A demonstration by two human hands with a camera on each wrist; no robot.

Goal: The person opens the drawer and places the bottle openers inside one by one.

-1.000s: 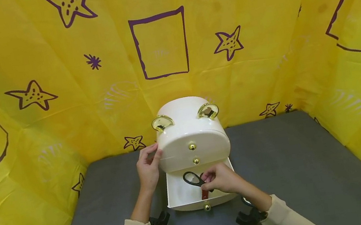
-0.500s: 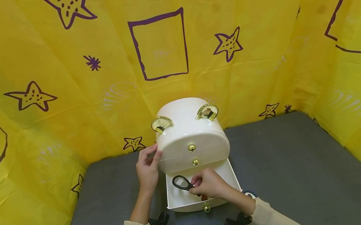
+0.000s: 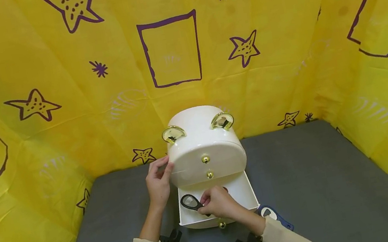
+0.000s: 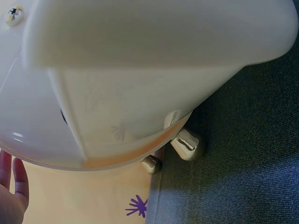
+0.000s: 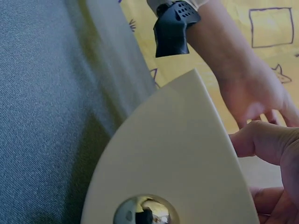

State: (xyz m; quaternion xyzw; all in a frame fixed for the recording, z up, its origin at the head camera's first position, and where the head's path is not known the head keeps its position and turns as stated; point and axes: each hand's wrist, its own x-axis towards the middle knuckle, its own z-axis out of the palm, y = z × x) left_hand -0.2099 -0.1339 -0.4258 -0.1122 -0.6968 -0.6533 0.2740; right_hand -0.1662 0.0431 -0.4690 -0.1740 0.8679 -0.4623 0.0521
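Note:
My right hand pinches a small black magnifying glass by its handle. The oval lens points left over the pulled-out bottom drawer. This drawer belongs to a white rounded cabinet with gold ears and gold knobs. My left hand rests its fingertips against the cabinet's left side; in the left wrist view, its fingers touch the cabinet's edge. A reddish item shows in the drawer, mostly hidden behind my right hand. In the right wrist view, the drawer front covers the magnifying glass.
A blue item with a round white part lies on the grey table, right of the drawer and close to my right forearm. Yellow printed cloth stands behind the cabinet and along both sides.
My right hand has moved left and slightly toward me with the magnifying glass. The blue item now shows more beside my forearm. My left hand keeps its place.

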